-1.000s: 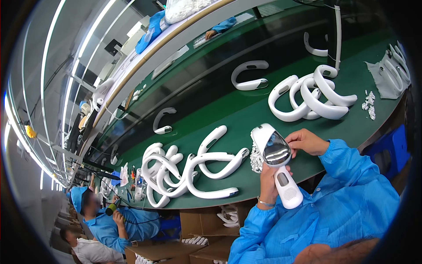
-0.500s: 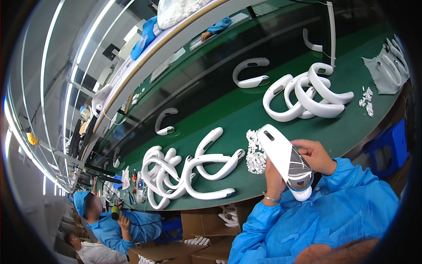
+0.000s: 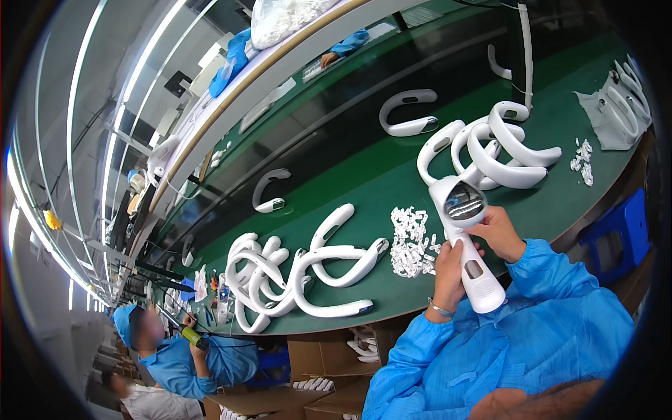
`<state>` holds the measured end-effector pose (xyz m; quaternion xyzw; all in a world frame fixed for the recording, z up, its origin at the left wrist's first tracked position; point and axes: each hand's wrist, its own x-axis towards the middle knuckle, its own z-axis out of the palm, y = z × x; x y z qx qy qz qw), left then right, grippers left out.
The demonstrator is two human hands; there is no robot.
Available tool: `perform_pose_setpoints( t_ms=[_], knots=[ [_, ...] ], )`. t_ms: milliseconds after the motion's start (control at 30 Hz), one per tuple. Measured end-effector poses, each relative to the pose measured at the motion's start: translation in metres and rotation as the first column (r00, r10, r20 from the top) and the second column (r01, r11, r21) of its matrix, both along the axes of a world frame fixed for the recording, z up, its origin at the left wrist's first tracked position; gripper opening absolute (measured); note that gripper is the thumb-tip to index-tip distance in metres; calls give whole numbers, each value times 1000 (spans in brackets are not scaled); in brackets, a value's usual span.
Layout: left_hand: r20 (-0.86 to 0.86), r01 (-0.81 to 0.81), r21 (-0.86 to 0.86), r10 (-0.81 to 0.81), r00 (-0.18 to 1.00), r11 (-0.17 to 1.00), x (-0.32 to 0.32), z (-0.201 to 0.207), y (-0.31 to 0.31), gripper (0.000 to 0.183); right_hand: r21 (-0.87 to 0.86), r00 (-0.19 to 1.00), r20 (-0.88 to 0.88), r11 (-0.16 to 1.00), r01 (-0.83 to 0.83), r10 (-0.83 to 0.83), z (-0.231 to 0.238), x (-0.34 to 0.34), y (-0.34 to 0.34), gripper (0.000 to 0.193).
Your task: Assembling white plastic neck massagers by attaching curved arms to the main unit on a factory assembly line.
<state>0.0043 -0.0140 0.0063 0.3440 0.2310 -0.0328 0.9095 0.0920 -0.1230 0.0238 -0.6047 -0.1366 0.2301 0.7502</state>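
Since half a second ago, white curved part [image 3: 467, 245] is tilting upright, open end facing camera, above green surface [image 3: 350, 175] edge. Left hand [image 3: 448, 269] is clamping its shaft; right hand [image 3: 498, 234] is gripping beside the head.

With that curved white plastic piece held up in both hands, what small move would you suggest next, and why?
Probably reach the right hand to the pile of small white plastic clips: the curved white plastic piece, steadied by the left hand, shows an open recess facing up.
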Motion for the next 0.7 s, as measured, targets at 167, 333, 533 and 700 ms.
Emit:
perform_pose_setpoints(
  t_ms=[167,333,533,700],
  knots=[
    [118,89,152,-108,987,984,6,5,8,28,118,997,35,991,68,-72,-13,12,-14,14],
    [130,13,327,-58,990,945,53,17,48,28,-133,965,232,979,153,-119,-25,17,-43,12],
    [97,-433,490,447,889,756,197,-40,251,32,-237,915,395,953,187,-81,-38,19,-56,10],
    [-58,-374,753,622,781,541,288,-25,272,25,-268,868,460,904,334,-185,-58,27,-90,8]
  ],
)
